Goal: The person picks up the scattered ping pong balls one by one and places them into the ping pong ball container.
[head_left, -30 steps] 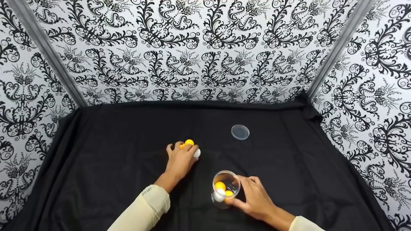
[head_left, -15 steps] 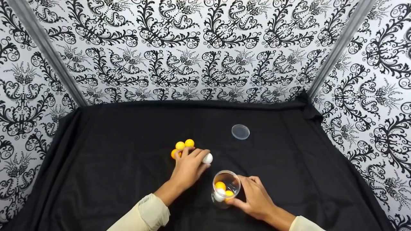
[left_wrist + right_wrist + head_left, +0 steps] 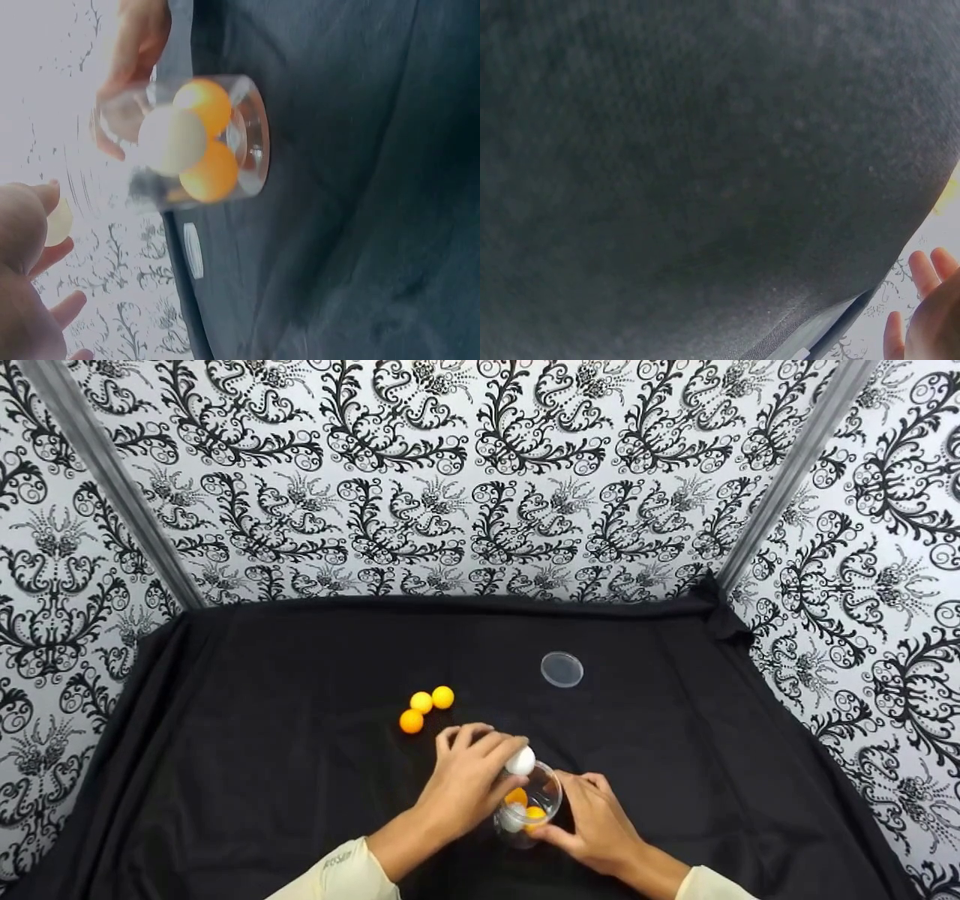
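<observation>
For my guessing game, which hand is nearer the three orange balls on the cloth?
Left. In the head view, the left hand, pinching a white ball, is below-right of those orange balls; the right hand, holding the cup, is farther that way.

The ping-pong ball (image 3: 522,761) in the left hand (image 3: 471,780) is plain white. Of the three loose balls, the nearest ball (image 3: 411,721) is deep orange; the middle ball (image 3: 421,703) and far ball (image 3: 442,697) are yellower. The cylindrical cup (image 3: 544,795) is clear and colourless, showing one white ball (image 3: 172,140) and two orange balls (image 3: 210,171) through its wall. The round lid (image 3: 562,669) is clear, greyish over the plain black tablecloth (image 3: 300,682). Black floral scrollwork covers the white wall panels (image 3: 465,465); the corner strips (image 3: 112,484) are grey. The sleeves (image 3: 337,877) are pale cream, a small dark marking on the left cuff (image 3: 339,856)
</observation>
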Tool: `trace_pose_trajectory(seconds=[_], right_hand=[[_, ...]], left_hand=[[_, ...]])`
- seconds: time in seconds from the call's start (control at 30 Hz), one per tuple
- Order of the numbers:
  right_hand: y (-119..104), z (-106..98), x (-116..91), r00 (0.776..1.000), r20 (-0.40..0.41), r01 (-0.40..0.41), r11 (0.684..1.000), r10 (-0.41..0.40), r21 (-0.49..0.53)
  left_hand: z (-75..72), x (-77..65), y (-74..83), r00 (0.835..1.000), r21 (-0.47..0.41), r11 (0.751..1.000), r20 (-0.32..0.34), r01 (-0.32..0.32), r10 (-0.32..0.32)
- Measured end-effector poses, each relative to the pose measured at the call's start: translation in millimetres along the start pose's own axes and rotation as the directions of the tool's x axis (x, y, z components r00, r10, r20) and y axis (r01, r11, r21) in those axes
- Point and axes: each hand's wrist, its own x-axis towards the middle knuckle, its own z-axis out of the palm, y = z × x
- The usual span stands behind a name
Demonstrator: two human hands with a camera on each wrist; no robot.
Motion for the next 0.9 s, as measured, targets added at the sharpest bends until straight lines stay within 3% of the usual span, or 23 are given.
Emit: trace_pose_trajectory(seconds=[0.3, 0.47, 0.9], right_hand=[[0.7, 0.0, -1.3, 1.000, 0.026, -0.011, 1.000, 0.012, -0.019], [-0.1, -0.5, -0.9, 0.999, 0.043, -0.021, 1.000, 0.021, -0.008], [-1.7, -1.2, 0.9, 1.000, -0.002, 0.002, 1.000, -0.002, 0.015]], left_hand=[[3.7, -6.0, 14.9, 0.997, 0.029, 0.997, -0.002, -0.075, 0.075], [6.6, -7.8, 17.8, 0.998, 0.019, 0.997, -0.002, -0.069, 0.069], [9.1, -7.7, 17.8, 0.999, -0.012, 0.999, 0.018, -0.050, 0.051]])
